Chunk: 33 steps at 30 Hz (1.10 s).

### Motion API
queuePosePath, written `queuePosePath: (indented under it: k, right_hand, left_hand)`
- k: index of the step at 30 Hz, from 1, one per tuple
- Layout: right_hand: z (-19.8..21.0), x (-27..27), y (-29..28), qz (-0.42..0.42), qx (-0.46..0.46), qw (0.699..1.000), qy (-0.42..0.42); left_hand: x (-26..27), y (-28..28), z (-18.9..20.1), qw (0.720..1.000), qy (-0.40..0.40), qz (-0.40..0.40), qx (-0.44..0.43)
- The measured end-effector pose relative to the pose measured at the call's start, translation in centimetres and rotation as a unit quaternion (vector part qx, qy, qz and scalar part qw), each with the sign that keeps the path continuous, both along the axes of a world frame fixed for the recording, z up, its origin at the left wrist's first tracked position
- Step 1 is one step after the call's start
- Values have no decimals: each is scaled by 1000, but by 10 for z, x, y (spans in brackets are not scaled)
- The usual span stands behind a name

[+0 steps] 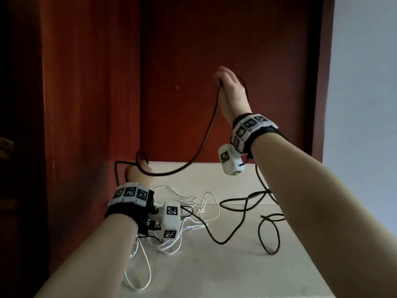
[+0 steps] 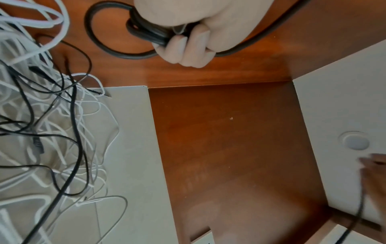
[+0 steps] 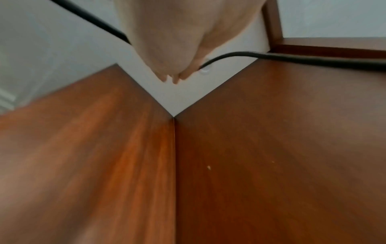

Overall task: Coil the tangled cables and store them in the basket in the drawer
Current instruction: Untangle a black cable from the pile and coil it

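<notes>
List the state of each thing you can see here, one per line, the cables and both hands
Black cable: partly coiled, the rest loose on the tabletop.
Coil: a few loops, gripped in the left hand.
White cables: tangled in a heap on the tabletop, thin black leads among them.
Right hand: raised, fingers fairly straight, black cable running across it.

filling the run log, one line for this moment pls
left hand: grips black cable loops | right hand: raised, cable across it | white cables: tangled
</notes>
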State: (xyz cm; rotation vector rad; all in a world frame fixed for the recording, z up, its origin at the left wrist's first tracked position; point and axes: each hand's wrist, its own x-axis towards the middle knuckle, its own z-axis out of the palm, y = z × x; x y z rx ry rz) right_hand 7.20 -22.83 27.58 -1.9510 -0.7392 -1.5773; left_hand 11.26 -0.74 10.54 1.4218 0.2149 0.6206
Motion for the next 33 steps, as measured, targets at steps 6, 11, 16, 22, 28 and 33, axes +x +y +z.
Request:
queuePosePath:
  k: [6,11,16,22,28,33]
  right_hand:
    - [-80,8,-35,-366,-364,745,422]
    - [-125,-31,-46,-478,-475,600,431]
    - [-124,13,-45,-363,-346,751,429]
    - [-110,5,-6,-75,-163,912,367]
    - [-112,-5,-21,-12,-164,886,433]
    - [-147,1,-58,-79,-211,751,620]
  left_hand:
    - [10,11,-10,965,134,15,227]
    - [4,9,-4,994,40,65,72]
    - [-23,-43,28,983,-118,22,139]
    - [-27,-95,33,953,-69,-162,247]
    - [-31,-96,31,921,-29,-245,302]
    - [-23,-68,39,969,-33,-103,222]
